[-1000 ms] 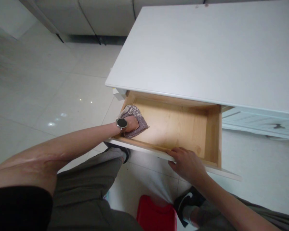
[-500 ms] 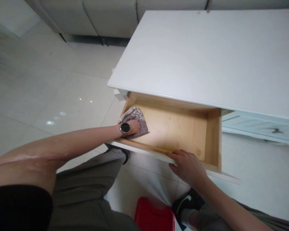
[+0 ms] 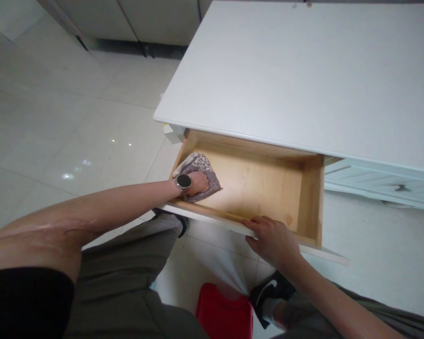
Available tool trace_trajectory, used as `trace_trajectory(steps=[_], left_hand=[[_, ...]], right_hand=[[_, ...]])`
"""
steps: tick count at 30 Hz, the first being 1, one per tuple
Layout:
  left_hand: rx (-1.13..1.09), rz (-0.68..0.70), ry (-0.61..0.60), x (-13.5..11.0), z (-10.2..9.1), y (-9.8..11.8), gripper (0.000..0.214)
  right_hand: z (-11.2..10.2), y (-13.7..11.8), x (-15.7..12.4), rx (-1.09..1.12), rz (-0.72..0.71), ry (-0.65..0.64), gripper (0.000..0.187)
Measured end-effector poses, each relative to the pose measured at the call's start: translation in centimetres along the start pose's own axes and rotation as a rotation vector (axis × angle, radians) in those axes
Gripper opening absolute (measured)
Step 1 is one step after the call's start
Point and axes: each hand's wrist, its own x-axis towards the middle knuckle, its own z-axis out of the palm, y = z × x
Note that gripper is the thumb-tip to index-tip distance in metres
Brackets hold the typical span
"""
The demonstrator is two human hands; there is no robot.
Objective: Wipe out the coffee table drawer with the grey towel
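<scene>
A wooden drawer [image 3: 257,181] is pulled out from the white table [image 3: 286,80]. Inside its left end, my left hand [image 3: 199,182], a watch on the wrist, is closed on a purple-grey patterned cloth [image 3: 202,163] and presses it against the drawer bottom. My right hand [image 3: 273,239] grips the top edge of the drawer's front panel, fingers over the inside and thumb on the outer side. Part of the cloth is hidden under my left hand.
A grey sofa [image 3: 162,26] stands behind the table. On the right is a second, closed drawer front with a dark knob [image 3: 403,188]. A red plastic stool [image 3: 224,313] sits on the tiled floor [image 3: 74,127] between my feet.
My left hand and the cloth have slid slightly right inside the drawer. My right hand keeps its hold on the front panel. The whole view has shifted a little.
</scene>
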Motion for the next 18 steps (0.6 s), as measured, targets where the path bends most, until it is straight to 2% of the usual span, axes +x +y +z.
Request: trace_trajectory(steps=[4, 7, 18], left_hand=[[0.044, 0.019, -0.076, 1.1, -1.8, 0.5, 0.021], [0.070, 0.048, -0.085, 2.0, -2.7, 1.3, 0.021], [0.035, 0.248, 0.103, 7.9, -3.6, 7.1, 0.015]], right_hand=[[0.0, -0.1, 0.0, 0.009, 0.011, -0.003, 0.041], [-0.2, -0.2, 0.0, 0.015, 0.023, -0.012, 0.042], [-0.8, -0.6, -0.1, 0.041, 0.040, -0.033, 0.044]])
